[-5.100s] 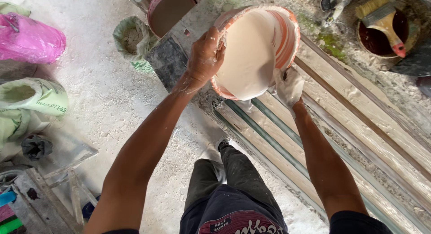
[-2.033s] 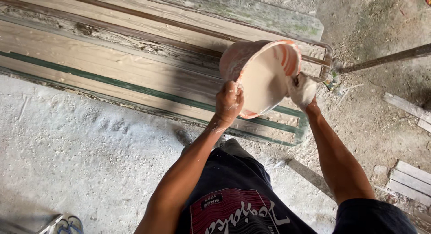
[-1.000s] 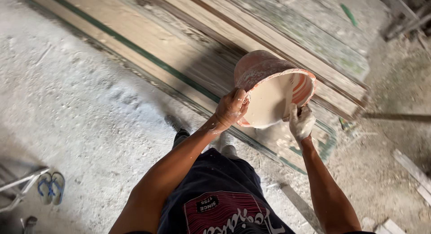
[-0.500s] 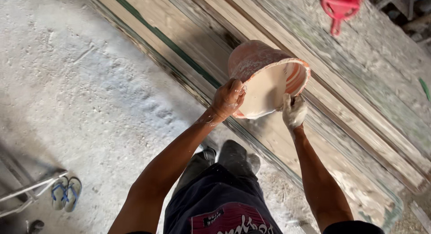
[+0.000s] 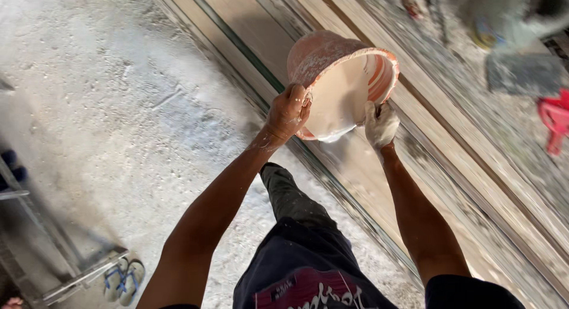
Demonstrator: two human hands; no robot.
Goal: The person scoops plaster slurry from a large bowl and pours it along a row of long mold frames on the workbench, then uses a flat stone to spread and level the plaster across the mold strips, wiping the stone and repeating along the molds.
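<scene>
Holding the orange bucket (image 5: 341,83) tipped above the long wooden mould (image 5: 379,166), my left hand (image 5: 287,113) closed over the near rim and my right hand (image 5: 380,124), caked white, clamped on the lower lip. Its mouth points down toward me, its axis slanting away. Judged heavy with white slurry (image 5: 332,104) and slippery; rim grips seem safest.
</scene>
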